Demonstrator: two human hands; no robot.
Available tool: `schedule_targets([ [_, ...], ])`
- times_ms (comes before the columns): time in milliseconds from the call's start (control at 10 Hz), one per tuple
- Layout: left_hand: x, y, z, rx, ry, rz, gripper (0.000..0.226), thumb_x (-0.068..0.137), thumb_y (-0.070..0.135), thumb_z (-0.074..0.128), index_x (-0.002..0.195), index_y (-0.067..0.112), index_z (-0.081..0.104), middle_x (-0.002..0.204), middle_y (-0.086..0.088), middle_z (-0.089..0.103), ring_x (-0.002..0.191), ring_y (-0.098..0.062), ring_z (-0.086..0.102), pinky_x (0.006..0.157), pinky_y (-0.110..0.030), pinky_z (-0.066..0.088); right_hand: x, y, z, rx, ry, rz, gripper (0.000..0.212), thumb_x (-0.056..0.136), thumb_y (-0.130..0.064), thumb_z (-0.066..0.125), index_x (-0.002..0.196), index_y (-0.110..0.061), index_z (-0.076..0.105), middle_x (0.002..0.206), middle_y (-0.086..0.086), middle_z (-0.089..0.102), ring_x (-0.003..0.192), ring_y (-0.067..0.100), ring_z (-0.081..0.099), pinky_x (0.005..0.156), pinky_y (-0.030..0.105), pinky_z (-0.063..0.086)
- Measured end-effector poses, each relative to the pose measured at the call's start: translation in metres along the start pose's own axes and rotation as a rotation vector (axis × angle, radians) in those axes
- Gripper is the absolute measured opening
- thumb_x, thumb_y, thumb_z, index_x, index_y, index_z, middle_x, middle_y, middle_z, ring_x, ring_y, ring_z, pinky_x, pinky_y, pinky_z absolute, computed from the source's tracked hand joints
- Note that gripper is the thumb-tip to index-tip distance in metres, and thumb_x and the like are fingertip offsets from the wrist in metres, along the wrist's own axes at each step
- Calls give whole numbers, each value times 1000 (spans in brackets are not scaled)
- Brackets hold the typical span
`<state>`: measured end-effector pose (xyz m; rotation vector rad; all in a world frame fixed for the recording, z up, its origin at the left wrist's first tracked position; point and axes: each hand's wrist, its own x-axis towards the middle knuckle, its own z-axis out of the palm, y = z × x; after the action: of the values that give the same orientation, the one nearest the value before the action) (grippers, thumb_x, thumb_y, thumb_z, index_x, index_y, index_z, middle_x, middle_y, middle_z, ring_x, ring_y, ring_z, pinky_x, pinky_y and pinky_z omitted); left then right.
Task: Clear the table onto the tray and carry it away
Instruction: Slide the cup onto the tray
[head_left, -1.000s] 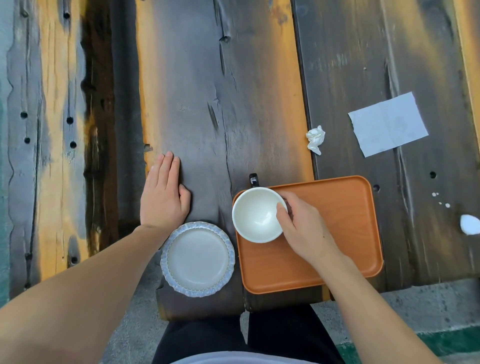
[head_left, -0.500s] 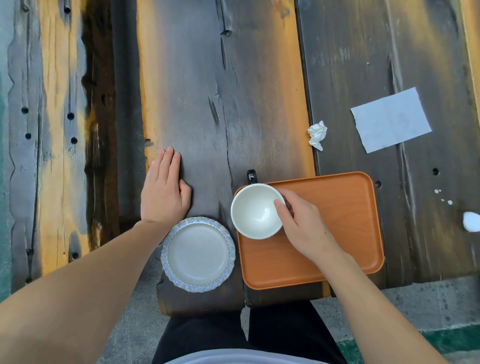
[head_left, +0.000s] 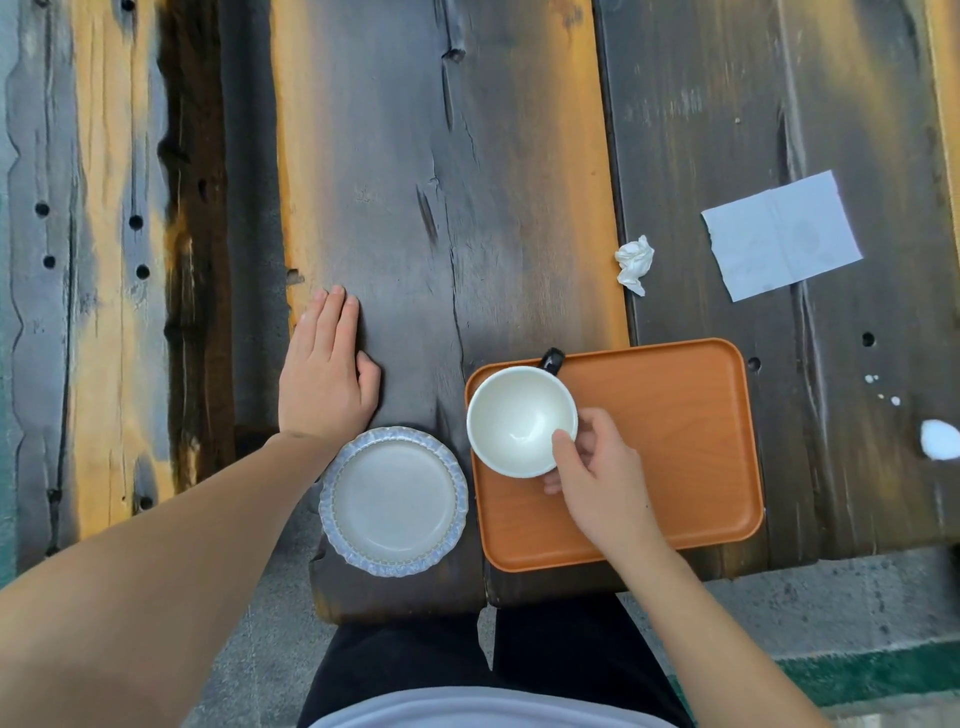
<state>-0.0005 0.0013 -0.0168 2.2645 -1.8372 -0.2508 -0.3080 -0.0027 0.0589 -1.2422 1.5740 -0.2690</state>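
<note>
With the cup (head_left: 521, 421) pinched at its rim by the right hand (head_left: 597, 470) over the tray (head_left: 675, 415)'s left edge and the left hand (head_left: 324, 374) laid flat on the table (head_left: 467, 156), the cup could be tipped off if released carelessly.

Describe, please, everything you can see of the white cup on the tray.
The white cup is round, glossy like ceramic, upright and empty, with a dark handle at its far side. It sits in the near-left corner of the orange tray. The right hand grips its near-right rim, thumb on the rim.
</note>
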Motion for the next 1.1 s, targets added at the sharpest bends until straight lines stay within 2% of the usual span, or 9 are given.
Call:
schedule_targets([
  [100,0,2,-2,-5,-9,-9,59,100,26,34,152,0,43,160,-20,42,152,-36,34,126,-51,27,-9,-7,18,198,40,101,13,99,-25,56,110,-28,50,80,-6,77,62,12,74,56,21,56],
  [200,0,3,-3,-9,-18,-18,60,101,28,31,153,0,42,160,-20,42,152,-37,34,126,-52,27,-13,-14,33,350,55,150,15,98,-24,58,106,-29,47,84,-14,77,67,17,76,65,34,62],
  [400,0,3,-3,-9,-11,-16,60,101,29,31,153,0,42,160,-20,42,152,-37,34,127,-51,26,-18,-21,39,441,35,217,48,82,-38,79,115,-24,47,96,-4,78,79,9,76,66,27,62],
  [500,0,2,-1,-13,-4,-16,59,101,27,32,153,1,41,161,-19,41,152,-36,33,127,-49,25,-15,-19,17,-30,156,124,77,58,-66,82,115,-34,42,101,-15,62,85,-3,62,70,21,52],
  [600,0,0,0,-12,16,-1,58,99,24,35,152,0,42,160,-20,42,151,-37,34,128,-48,24,-3,-21,-9,-377,205,-181,105,55,-72,79,140,-32,32,134,-12,42,123,6,41,101,27,36],
  [700,-1,1,0,-8,20,0,58,100,25,35,152,0,42,160,-20,42,151,-36,34,128,-48,24,21,-36,-24,-564,-37,-396,122,56,-67,82,154,-32,18,160,-14,21,146,7,16,113,34,17],
  [800,-1,2,-1,-9,17,-2,58,100,26,34,152,1,42,160,-20,42,151,-36,34,128,-48,24,40,-48,-26,-641,-212,-487,126,56,-67,83,156,-31,16,162,-14,21,138,-17,-2,117,35,10],
  [900,-1,3,-2,-13,11,-8,58,101,26,34,153,1,42,160,-20,41,152,-36,34,128,-49,24,47,-52,-27,-641,-273,-501,123,56,-65,84,155,-31,20,157,-13,31,134,-7,8,110,29,13],
  [1100,0,4,-5,-21,0,-10,59,101,26,33,152,0,42,160,-20,41,152,-37,34,127,-51,26,43,-46,-22,-598,-239,-487,120,61,-63,83,155,-30,18,159,-12,28,139,4,21,110,26,17],
])
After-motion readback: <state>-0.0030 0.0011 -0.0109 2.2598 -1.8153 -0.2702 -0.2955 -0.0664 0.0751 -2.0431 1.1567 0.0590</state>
